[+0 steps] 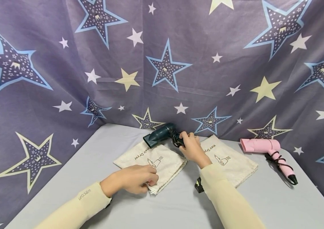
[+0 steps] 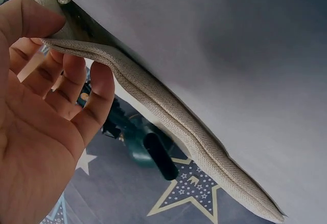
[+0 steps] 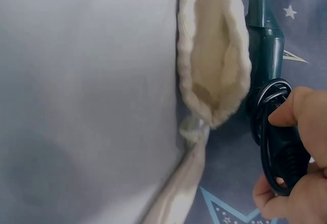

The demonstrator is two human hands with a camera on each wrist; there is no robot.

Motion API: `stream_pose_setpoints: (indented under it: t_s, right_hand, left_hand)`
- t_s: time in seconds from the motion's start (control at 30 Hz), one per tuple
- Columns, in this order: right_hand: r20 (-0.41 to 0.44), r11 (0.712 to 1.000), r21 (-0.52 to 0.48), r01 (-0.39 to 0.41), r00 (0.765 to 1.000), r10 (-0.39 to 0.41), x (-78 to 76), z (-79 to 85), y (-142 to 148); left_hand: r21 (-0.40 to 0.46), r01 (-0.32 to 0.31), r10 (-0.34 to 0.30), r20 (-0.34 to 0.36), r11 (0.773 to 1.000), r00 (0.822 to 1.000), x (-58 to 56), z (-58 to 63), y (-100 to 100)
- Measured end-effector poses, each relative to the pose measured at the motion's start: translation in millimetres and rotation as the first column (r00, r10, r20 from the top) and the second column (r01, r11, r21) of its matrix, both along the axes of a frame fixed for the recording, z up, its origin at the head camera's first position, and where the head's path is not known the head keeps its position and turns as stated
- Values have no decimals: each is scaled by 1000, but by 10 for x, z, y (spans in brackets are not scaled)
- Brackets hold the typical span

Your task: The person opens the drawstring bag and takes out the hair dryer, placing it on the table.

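My right hand (image 1: 192, 146) grips the handle of a dark green hair dryer (image 1: 159, 134), whose black cord (image 3: 263, 132) is wound around the handle. Its nozzle points left, at the far edge of a cream drawstring bag (image 1: 142, 156) printed "Hair Dryer". With thumb and fingers, my left hand (image 2: 51, 96) pinches the near edge of that bag. From the right wrist, the bag's mouth (image 3: 217, 75) gapes beside the dryer. In the head view, the left fingertips are partly hidden.
A second cream bag (image 1: 230, 162) with the same print lies to the right, partly behind my right arm. Farther right is a pink hair dryer (image 1: 260, 145) with its cord wrapped on the handle. A small black object (image 1: 199, 185) sits by my right sleeve. Star-patterned curtain (image 1: 165, 101) borders the table.
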State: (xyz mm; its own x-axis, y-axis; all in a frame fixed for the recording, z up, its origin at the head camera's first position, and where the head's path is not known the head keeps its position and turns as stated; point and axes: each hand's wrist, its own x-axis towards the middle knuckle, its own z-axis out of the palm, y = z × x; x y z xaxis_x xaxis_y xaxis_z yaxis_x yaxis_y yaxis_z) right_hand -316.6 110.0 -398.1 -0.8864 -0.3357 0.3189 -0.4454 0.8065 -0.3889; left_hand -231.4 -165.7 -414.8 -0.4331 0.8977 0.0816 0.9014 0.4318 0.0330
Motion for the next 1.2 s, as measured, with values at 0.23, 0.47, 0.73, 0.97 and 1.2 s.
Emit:
stream_pose_setpoints:
  t_s: [0.23,0.47,0.73,0.97,1.2]
  right_hand:
    - [54,999,2,33,998,-33,-36,-56,-157]
    - [84,998,-26,58,995,-56,-75,-104,-261]
    - [100,996,-32,88,991,-84,-97,-134,-287]
    - [140,993,19,118,983,-119,-95,-118,-279]
    - [160,993,55,109,980,-117,-92,-144,-254]
  left_hand:
    - [-9,4,-4,12,1000,1000,-11,-18,-1]
    - [-10,4,-4,28,1000,1000,1,-17,6]
    - [-27,-6,7,44,1000,999,30,10,14]
    - [-41,-14,17,76,999,997,30,18,15]
    - [-53,-32,37,99,998,994,31,5,11]
